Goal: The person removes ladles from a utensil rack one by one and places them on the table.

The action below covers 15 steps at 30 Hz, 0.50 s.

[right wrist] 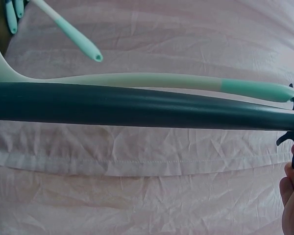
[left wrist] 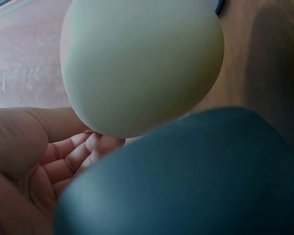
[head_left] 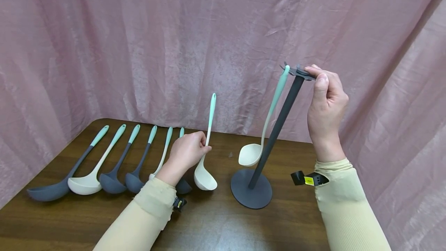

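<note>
My left hand [head_left: 188, 149] pinches a white ladle [head_left: 206, 177] with a mint handle by its lower handle. This ladle stands upright, bowl down, over the table. In the left wrist view its pale bowl [left wrist: 142, 63] fills the top, above the fingers. My right hand [head_left: 327, 104] grips the hooked top [head_left: 302, 72] of a dark grey utensil stand [head_left: 278, 127]. From one hook hangs another white ladle [head_left: 251, 154], its mint handle end at the hook and its bowl beside the post. The right wrist view shows fingertips [right wrist: 293, 172] at a hook.
Several ladles lie in a row on the brown wooden table [head_left: 216, 224] at the left, among them a white ladle [head_left: 85, 184] and a dark grey ladle [head_left: 52, 191]. The left forearm partly covers the nearest ones. A pink curtain [head_left: 223, 42] hangs behind the table.
</note>
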{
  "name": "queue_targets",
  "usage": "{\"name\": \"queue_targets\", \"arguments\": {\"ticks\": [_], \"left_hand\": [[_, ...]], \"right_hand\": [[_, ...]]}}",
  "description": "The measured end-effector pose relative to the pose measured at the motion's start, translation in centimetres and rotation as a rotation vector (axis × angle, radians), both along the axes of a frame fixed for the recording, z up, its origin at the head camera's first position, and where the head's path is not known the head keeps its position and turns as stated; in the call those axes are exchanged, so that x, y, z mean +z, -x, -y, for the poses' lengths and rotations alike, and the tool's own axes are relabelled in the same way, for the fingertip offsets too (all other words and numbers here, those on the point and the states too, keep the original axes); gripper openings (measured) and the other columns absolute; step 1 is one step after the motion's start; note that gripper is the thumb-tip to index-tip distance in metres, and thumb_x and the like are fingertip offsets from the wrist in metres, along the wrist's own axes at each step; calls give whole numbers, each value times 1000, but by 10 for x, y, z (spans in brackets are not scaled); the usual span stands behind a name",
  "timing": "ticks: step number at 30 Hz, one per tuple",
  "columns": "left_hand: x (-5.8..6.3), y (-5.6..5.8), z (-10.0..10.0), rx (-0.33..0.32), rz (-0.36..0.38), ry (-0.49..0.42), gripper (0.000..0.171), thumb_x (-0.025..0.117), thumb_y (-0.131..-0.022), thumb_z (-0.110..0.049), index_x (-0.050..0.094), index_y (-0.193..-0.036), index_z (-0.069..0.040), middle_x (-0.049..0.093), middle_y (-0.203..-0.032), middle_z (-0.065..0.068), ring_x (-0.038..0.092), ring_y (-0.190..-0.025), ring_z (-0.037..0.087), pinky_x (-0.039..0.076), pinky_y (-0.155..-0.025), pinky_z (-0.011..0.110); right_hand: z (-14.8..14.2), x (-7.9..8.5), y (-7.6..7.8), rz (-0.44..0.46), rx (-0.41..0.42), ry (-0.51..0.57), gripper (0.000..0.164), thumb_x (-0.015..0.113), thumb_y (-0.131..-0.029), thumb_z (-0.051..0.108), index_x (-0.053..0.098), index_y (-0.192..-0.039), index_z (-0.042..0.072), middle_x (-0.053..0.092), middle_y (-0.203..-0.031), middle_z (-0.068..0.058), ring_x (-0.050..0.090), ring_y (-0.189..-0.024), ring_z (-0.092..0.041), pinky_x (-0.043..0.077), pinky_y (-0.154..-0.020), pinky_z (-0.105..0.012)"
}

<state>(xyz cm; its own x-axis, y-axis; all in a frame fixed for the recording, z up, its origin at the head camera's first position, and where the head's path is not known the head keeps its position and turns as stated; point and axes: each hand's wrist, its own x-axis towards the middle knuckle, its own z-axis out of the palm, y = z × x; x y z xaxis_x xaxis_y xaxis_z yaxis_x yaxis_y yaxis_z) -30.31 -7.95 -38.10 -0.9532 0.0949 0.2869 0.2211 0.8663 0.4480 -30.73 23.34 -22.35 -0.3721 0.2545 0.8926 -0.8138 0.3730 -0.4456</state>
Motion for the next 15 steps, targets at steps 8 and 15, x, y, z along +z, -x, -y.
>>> {"name": "queue_targets", "arguments": {"ticks": [8,15], "left_hand": [[-7,4,10,16,67,33,32,87,-97,-28,61,-83,-15,60,-77,-2,55,-67,20,41,-61,36],[-13,6,16,14,93,40,31,87,-96,-26,61,-81,-16,60,-78,-2,56,-69,21,44,-63,37]], "right_hand": [[0,0,-1,2,-5,-4,34,54,-112,16,82,-122,-1,78,-123,-9,68,-128,-23,48,-113,-33],[0,0,0,-6,-1,-3,33,55,-112,16,82,-121,-1,78,-121,-7,69,-127,-23,48,-112,-33]]}}
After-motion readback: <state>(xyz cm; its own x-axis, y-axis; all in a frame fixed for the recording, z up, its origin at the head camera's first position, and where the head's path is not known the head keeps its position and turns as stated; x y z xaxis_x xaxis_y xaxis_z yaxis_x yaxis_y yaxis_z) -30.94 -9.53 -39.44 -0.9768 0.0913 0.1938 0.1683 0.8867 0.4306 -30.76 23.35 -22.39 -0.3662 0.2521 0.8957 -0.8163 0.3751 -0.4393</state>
